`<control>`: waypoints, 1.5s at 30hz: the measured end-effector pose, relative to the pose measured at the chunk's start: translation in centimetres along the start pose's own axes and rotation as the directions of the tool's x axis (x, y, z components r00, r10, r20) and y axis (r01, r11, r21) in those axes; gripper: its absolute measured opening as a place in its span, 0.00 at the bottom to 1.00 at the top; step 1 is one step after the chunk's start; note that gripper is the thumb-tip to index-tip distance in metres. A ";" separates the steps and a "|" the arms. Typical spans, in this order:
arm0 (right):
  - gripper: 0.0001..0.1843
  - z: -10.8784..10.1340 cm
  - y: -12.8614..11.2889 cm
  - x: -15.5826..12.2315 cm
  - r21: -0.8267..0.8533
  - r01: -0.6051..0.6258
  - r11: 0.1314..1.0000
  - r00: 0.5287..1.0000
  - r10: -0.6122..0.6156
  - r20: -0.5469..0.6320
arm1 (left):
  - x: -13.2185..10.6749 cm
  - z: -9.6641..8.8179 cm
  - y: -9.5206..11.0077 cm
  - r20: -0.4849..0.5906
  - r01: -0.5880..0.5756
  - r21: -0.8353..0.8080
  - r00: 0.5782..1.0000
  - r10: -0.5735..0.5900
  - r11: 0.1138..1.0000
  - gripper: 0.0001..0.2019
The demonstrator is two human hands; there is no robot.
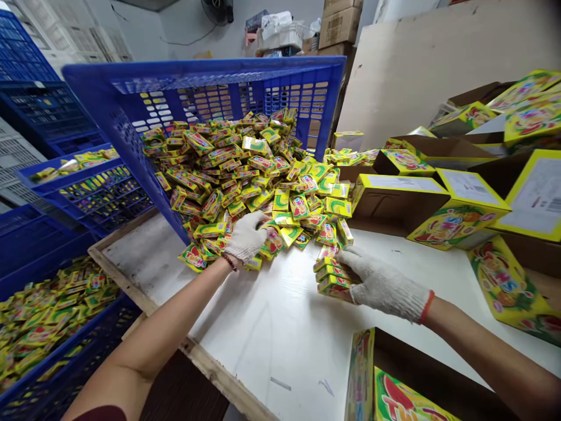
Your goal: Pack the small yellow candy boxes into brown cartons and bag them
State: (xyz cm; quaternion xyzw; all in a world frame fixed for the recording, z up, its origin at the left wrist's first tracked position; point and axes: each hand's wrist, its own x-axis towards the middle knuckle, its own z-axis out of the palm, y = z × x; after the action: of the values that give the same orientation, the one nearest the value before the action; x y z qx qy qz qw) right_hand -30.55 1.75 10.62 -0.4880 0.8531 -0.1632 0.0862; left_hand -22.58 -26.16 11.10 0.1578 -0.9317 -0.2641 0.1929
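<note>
A heap of small yellow candy boxes (228,158) with red and green print spills from a tipped blue crate (197,65) onto a white tabletop (263,327). My left hand (248,237), in a white knit glove with a beaded bracelet at the wrist, is at the heap's front edge, fingers closed on a small candy box (272,240). To its right, my gloved right hand (383,285) grips a short stack of small candy boxes (332,276) just at the table. Its fingertips are partly hidden behind the stack.
An open display carton (362,374) stands at the near right. Several more open cartons (460,213) crowd the right side. At the left, blue crates (100,327) hold more small boxes below the table's wooden edge (205,362). A pale board (403,76) rises behind.
</note>
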 end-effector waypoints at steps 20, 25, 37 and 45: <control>0.23 2.4 4.6 -1.7 -0.076 0.280 0.957 0.957 -0.272 0.096 | -2.1 17.4 6.8 0.452 0.256 -0.365 0.889 -0.070 0.895 0.10; 0.20 1.9 4.0 -1.5 -0.096 0.212 0.973 0.965 -0.193 0.176 | -1.9 17.1 7.4 0.386 0.230 -0.342 0.918 -0.087 0.911 0.12; 0.42 2.5 7.6 -3.8 -0.137 0.277 0.951 0.960 -0.278 0.011 | -0.4 17.5 7.9 0.344 0.132 -0.127 0.935 -0.081 0.983 0.12; 0.70 5.9 11.3 -4.9 0.038 0.128 0.991 0.980 -0.121 -0.156 | -5.7 19.7 9.5 0.193 0.190 -0.690 0.978 -0.076 0.698 0.16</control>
State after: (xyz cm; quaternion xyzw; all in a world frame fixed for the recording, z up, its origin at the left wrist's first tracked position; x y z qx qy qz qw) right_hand -35.32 10.13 0.98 -0.5242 0.8209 -0.2256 0.0216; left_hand -28.13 -7.73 -0.70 0.1189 -0.7580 -0.6240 0.1482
